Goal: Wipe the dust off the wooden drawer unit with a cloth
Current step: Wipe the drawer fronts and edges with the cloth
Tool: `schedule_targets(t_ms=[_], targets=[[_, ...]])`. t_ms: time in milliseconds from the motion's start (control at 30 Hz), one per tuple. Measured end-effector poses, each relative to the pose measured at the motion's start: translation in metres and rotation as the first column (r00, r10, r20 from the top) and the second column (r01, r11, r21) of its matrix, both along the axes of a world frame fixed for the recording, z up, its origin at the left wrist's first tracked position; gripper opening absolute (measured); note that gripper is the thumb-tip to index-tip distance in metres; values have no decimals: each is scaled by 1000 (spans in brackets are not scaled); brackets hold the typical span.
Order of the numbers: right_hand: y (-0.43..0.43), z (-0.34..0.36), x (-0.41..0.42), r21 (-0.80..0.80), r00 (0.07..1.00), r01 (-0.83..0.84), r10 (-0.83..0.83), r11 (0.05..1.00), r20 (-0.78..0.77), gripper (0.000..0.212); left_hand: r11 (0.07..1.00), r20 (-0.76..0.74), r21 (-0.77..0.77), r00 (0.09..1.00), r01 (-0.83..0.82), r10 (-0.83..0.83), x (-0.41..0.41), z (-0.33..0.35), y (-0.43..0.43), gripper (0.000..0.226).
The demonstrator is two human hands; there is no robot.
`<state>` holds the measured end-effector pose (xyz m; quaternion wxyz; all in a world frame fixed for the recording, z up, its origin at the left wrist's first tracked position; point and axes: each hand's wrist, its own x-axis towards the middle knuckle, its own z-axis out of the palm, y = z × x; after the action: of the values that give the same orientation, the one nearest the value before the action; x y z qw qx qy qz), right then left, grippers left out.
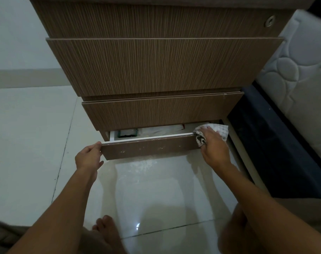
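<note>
The wooden drawer unit [156, 66] rises in front of me, with brown striped drawer fronts. Its bottom drawer [148, 147] is pulled out partway, and pale specks dot its front. My left hand [89, 156] grips the left end of that drawer front. My right hand [212, 145] presses a checked white cloth [221, 132] onto the drawer's top right corner. Inside the drawer lie white things and a small dark box [128, 132], mostly hidden by the drawer above.
A quilted white mattress [299, 70] on a dark bed base [277, 143] stands close on the right. Glossy white floor tiles [27, 143] spread to the left and under me. My bare foot [106, 230] and knees are at the bottom.
</note>
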<state>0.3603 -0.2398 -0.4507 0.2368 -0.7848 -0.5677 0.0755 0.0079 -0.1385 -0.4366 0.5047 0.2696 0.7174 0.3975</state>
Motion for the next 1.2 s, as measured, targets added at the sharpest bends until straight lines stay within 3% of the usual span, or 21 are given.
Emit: schedule_targets(t_ms=[300, 600, 867, 1067, 1200], targets=[[13, -1, -56, 44, 995, -86, 88, 995, -44, 61, 1000, 17, 1, 1000, 20, -20, -4, 1, 0, 11], [26, -2, -131, 86, 973, -182, 192, 980, -125, 67, 998, 124, -22, 991, 57, -54, -12, 3, -3, 14], [44, 4, -214, 65, 945, -274, 281, 960, -170, 64, 997, 205, -39, 977, 61, -51, -15, 10, -6, 44], [59, 11, -266, 38, 920, -345, 346, 938, -184, 60, 998, 320, -52, 947, 34, -16, -29, 1, -1, 53], [67, 21, -296, -21, 876, -394, 369, 919, -310, 59, 997, 399, -83, 916, -4, 37, -34, -3, 1, 59]])
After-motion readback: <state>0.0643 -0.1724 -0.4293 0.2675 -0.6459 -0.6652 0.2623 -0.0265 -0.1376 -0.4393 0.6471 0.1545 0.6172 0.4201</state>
